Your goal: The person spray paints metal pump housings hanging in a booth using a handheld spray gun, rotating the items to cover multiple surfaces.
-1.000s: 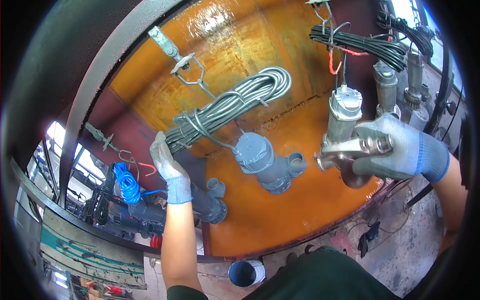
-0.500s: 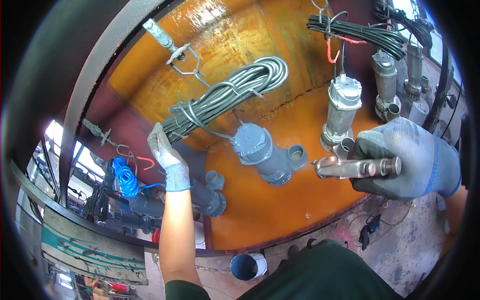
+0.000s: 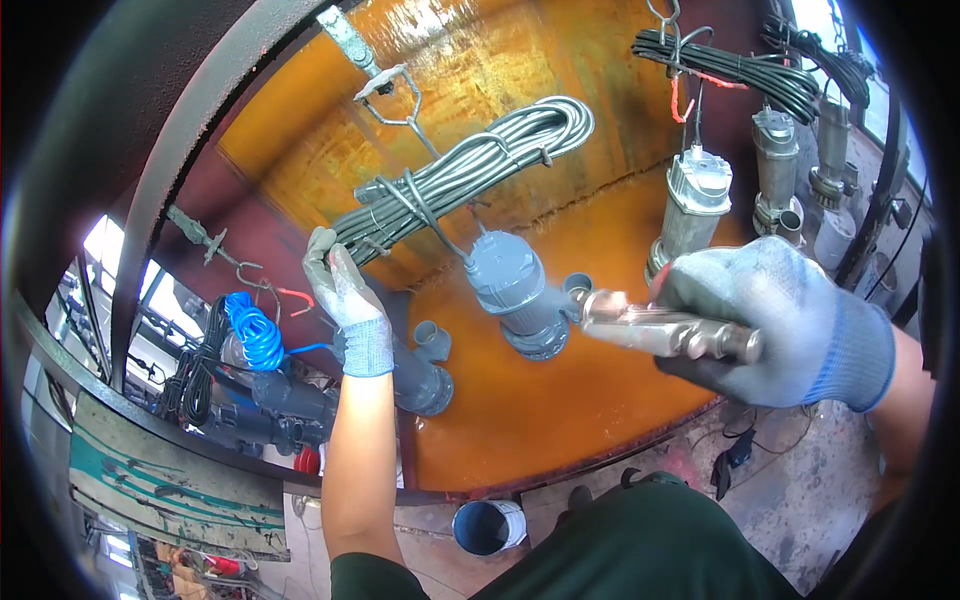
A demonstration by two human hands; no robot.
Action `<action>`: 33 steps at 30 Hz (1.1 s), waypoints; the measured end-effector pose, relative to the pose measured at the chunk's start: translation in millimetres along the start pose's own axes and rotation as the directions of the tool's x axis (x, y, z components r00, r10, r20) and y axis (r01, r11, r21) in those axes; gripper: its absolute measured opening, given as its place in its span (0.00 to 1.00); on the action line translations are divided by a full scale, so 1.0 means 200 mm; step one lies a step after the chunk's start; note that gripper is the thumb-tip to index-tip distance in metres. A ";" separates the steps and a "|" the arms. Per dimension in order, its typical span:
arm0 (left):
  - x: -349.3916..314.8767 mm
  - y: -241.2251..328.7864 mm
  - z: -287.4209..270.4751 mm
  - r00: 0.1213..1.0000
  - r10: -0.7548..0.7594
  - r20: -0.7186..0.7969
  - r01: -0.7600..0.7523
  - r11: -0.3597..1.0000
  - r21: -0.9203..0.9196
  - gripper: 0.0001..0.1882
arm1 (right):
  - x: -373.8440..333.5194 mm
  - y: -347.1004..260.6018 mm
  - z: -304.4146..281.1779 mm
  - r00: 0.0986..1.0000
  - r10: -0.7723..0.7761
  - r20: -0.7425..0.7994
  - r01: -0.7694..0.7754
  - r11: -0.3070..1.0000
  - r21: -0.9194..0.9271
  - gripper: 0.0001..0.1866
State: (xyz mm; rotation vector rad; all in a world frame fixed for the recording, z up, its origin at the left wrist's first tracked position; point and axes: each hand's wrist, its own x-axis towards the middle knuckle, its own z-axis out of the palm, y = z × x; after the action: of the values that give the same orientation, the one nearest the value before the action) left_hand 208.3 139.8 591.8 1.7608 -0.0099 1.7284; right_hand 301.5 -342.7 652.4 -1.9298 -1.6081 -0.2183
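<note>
My left hand (image 3: 347,300), in a grey-palmed glove with a blue cuff, is closed on the lower left end of a coiled dark cable (image 3: 470,172). The coil hangs tilted from a hook (image 3: 405,105). Its cable runs down to a grey-coated submersible pump (image 3: 508,280) with a side outlet, hanging in front of the orange booth wall. On the right, my gloved right hand (image 3: 775,320) is wrapped round a metal spray gun (image 3: 655,325). The gun's nozzle points left at the pump's outlet, and a pale mist shows between them. My right fingertips are partly hidden.
Bare metal pumps (image 3: 697,195) with black cable coils (image 3: 730,72) hang at the right. Grey pumps (image 3: 420,380) and a blue cable coil (image 3: 252,332) are at the left. A paint bucket (image 3: 488,527) stands on the floor near me. A dark curved frame (image 3: 165,190) arches at the left.
My right hand has moved left with the spray gun, bringing its nozzle close to the pump, and mist now shows. The pump and coil have turned slightly, my left hand still on the coil.
</note>
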 end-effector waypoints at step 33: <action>-0.11 0.74 0.67 0.779 0.196 0.596 -0.398 0.888 0.228 0.23 | -0.94 0.38 0.68 0.885 0.456 0.089 -0.434 0.743 0.509 0.14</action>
State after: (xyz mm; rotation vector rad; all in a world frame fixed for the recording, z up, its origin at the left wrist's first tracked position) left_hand 258.6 -45.7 649.5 2.6090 -0.2791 1.4040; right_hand 292.8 -430.9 425.1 -1.7851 -0.9840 0.3447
